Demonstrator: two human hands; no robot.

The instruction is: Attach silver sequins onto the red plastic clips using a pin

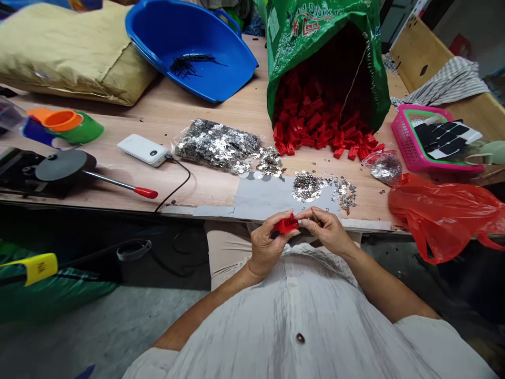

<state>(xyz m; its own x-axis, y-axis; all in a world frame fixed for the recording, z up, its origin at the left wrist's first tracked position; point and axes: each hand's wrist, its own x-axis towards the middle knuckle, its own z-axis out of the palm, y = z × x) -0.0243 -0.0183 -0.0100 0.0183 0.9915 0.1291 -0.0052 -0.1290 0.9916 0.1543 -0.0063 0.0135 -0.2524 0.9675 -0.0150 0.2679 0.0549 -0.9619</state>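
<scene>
- Right now the left hand [268, 246] holds a red plastic part [284, 225] between thumb and fingers, just off the near edge of the table [213, 184], above the person's lap.
- The right hand [329, 230] is close on the right, its thumb and forefinger brought narrow at the part's right end; whether they pinch something there, I cannot tell. Something dark shows among these fingers, too small to make out.
- Just beyond the hands, a grey sheet [256, 200] lies along the near edge, with a pile of small metal pieces [306, 187] on its right half, some scattered off to the right.
- Farther left lie a small metal heap [270, 160] and, touching it, a clear bag of metal pieces [216, 145].
- Left of that bag is a white device [144, 150] with a black cable plugged in; nearer and farther left, a lever with a red grip [145, 192].
- On the far side, a green sack [323, 26] lies with its mouth towards the person, many red parts [311, 121] spilling out.
- Left of the sack, a blue scoop-shaped tub [189, 31] holds thin black strands [193, 64].
- On the right, a pink basket [402, 131] stands beyond a red plastic bag [445, 210], which hangs over the near edge.
</scene>
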